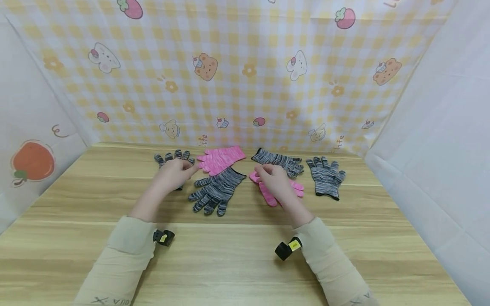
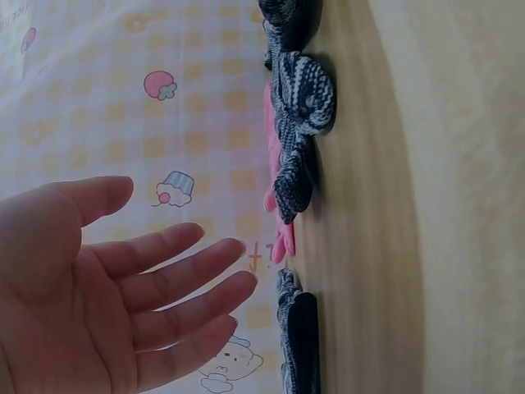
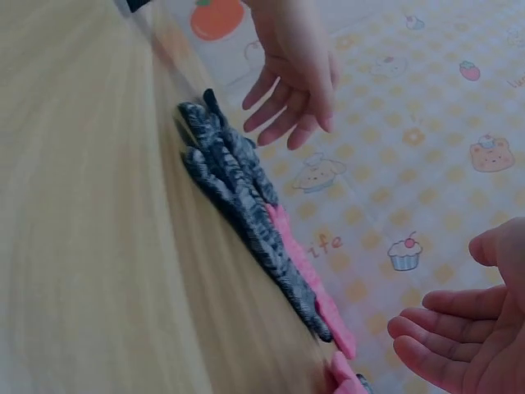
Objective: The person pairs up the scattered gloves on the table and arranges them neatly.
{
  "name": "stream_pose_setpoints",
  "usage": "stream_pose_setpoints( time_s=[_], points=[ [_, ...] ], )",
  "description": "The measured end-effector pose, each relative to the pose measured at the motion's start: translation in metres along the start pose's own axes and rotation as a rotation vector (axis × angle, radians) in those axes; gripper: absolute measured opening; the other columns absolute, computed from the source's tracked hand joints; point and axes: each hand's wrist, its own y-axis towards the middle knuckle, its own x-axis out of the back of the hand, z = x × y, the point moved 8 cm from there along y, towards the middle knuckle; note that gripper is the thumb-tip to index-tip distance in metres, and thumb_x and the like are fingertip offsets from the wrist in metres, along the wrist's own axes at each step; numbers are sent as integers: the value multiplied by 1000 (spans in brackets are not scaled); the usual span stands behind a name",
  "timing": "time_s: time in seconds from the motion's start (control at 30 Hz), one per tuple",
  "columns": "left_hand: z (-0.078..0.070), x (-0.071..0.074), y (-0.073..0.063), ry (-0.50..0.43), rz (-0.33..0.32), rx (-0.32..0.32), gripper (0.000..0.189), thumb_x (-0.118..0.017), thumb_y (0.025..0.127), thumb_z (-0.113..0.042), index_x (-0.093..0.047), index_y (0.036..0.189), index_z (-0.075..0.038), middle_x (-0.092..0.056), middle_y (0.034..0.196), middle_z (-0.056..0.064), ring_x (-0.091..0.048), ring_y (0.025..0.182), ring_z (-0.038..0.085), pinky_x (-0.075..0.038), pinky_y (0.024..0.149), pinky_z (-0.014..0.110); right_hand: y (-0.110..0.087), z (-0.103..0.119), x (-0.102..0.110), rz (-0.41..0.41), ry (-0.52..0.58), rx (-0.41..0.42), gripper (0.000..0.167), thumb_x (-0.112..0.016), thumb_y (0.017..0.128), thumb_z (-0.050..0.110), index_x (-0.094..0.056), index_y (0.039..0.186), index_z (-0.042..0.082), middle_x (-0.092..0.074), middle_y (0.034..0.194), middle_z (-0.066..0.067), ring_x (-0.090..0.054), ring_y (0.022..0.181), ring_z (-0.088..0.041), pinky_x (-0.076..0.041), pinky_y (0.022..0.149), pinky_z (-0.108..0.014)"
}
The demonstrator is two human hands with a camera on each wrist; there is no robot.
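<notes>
My left hand (image 1: 176, 173) hovers over a grey-black knit glove (image 1: 168, 158) at the left, partly hiding it. In the left wrist view its fingers (image 2: 176, 279) are spread and relaxed, holding nothing. My right hand (image 1: 276, 182) is above a pink knit glove (image 1: 269, 196) and covers its middle. The right wrist view shows that hand (image 3: 467, 328) with loosely extended fingers and nothing in them. Between the hands, a pink glove (image 1: 223, 159) lies behind a grey-black glove (image 1: 217, 191), whose cuff meets it. Another grey-black glove (image 1: 275, 159) lies just behind my right hand.
One more grey-black glove (image 1: 326, 178) lies flat at the right, cuff toward me. The wooden table (image 1: 222, 263) ends at a yellow checked cloth backdrop (image 1: 245, 93). White cloth walls (image 1: 432, 140) stand at both sides. A black camera (image 1: 284, 250) sits on each wrist.
</notes>
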Motion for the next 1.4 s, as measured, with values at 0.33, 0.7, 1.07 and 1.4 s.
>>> stream_pose_setpoints(
  time_s=[0.33, 0.7, 1.07, 1.4],
  points=[
    [3, -14, 1, -42, 88, 42, 51, -49, 98, -41, -63, 117, 4, -65, 104, 21, -59, 83, 30, -49, 76, 46, -3, -8, -24, 47, 146, -30, 31, -52, 99, 18, -64, 113, -7, -67, 99, -17, -67, 91, -32, -54, 82, -36],
    [2, -20, -1, -51, 135, 20, 50, -50, 99, -37, -62, 116, 8, -61, 116, 27, -56, 106, 42, -45, 89, 55, -7, -24, -49, 150, 371, -199, 41, -48, 101, 23, -52, 126, -10, -62, 115, -24, -64, 97, -32, -52, 86, -37],
    [6, -27, -2, -167, 216, 59, 45, -51, 98, -34, -63, 103, 9, -61, 74, 13, -57, 66, 24, -52, 62, 35, -10, -29, -62, 179, 502, -246, 45, -46, 102, 20, -43, 132, -13, -58, 121, -27, -61, 104, -34, -51, 89, -35],
    [11, -35, -1, -272, 286, 127, 43, -51, 99, -33, -60, 103, 8, -62, 85, 14, -61, 73, 22, -56, 67, 35, -17, -28, -74, 250, 659, -278, 56, -43, 102, 17, -21, 144, -12, -35, 141, -33, -51, 118, -40, -46, 96, -41]
  ],
)
